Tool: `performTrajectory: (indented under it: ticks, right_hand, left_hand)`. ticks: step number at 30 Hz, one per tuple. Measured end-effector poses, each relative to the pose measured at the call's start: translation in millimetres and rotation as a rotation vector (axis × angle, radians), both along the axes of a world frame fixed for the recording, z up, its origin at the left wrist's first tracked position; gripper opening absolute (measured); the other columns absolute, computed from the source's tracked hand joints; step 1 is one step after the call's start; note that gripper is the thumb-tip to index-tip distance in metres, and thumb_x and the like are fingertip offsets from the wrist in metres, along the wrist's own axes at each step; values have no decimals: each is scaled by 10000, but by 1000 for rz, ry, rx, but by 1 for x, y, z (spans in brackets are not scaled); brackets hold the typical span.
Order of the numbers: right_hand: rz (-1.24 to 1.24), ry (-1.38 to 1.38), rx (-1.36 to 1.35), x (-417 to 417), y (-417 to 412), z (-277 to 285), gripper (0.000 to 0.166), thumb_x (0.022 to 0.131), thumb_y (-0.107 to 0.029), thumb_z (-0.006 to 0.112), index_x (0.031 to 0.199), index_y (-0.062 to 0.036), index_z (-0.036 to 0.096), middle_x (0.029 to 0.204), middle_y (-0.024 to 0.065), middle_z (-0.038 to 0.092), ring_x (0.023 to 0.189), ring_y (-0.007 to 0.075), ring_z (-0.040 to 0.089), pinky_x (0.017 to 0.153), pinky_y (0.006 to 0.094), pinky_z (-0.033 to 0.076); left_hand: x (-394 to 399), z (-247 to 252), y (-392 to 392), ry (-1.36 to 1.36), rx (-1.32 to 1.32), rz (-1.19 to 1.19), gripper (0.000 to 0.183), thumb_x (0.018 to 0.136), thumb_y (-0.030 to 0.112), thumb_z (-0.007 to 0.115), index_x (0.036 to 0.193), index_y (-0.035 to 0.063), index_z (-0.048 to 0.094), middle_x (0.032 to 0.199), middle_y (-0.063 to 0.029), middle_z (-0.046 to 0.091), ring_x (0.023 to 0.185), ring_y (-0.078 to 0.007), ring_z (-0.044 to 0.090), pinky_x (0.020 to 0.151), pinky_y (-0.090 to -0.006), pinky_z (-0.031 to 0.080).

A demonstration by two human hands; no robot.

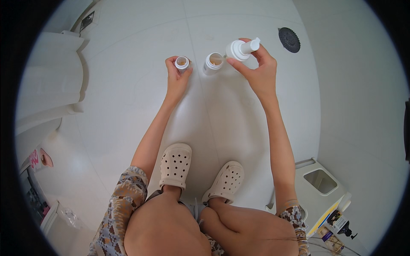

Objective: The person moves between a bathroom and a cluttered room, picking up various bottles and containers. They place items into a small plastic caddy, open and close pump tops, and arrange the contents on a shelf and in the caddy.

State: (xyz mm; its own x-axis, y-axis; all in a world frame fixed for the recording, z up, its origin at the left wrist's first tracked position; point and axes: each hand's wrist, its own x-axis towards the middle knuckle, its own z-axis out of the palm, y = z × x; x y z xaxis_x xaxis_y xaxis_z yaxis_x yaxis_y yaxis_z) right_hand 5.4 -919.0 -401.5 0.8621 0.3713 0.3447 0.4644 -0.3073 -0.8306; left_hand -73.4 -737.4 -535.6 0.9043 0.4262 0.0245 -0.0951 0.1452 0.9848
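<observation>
My left hand (178, 72) is closed round a small white bottle (182, 63), uncapped and upright, with some amber-looking content inside. Just right of it a larger open white bottle (212, 65) stands on the pale floor. Beside that bottle's mouth, my right hand (261, 65) grips a white pump dispenser top (240, 49) by its collar, its nozzle pointing up and right. A translucent tube runs from the pump top over the larger bottle's mouth. Whether the tube's end dips inside cannot be told.
Two beige clogs (176, 164) are on my feet below the bottles. A dark round drain cover (289, 40) lies at upper right. At lower right is a pale plastic stool or rack (312, 169) with a black pump bottle (341, 223) near it. White fixtures (51, 68) line the left side.
</observation>
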Motion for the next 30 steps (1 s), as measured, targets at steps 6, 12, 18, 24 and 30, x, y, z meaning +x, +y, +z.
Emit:
performTrajectory:
  ticks: [6,12,18,24,30]
  right_hand:
    - [-36,50,79,-3,-11,7,433,657,-157,811,1026,-25,628,934,52,663,890,167,621,848,310,470]
    - [-60,89,127,-12,-16,16,430,671,-154,803,1036,-15,624,926,62,667,896,168,624,858,317,463]
    - [-87,84,153,-18,-23,18,430,677,-155,800,1040,-8,622,925,65,668,891,173,628,857,318,464]
    - [-102,75,174,-20,-28,16,437,677,-155,799,1042,5,619,923,67,668,890,170,627,853,317,465]
    - [-129,93,165,-21,-28,16,437,673,-154,798,1041,0,621,923,62,668,884,164,627,845,310,465]
  left_hand:
    - [-1,18,-3,-42,193,-30,356,845,9,564,1127,34,348,1060,-83,506,1013,-164,503,885,-291,397]
    - [6,46,1,-129,542,-44,310,824,-52,564,1092,29,430,1073,-82,538,975,-167,542,840,-287,442]
    - [21,56,6,-216,782,-38,323,783,-79,569,1069,41,478,1057,-90,551,933,-222,568,812,-311,463]
    - [27,68,2,-246,900,-75,353,745,-127,549,1053,37,494,1051,-95,548,985,-255,540,808,-332,472]
    - [32,70,4,-346,1084,-83,394,673,-166,554,1013,28,502,1049,-101,548,1011,-291,516,816,-361,454]
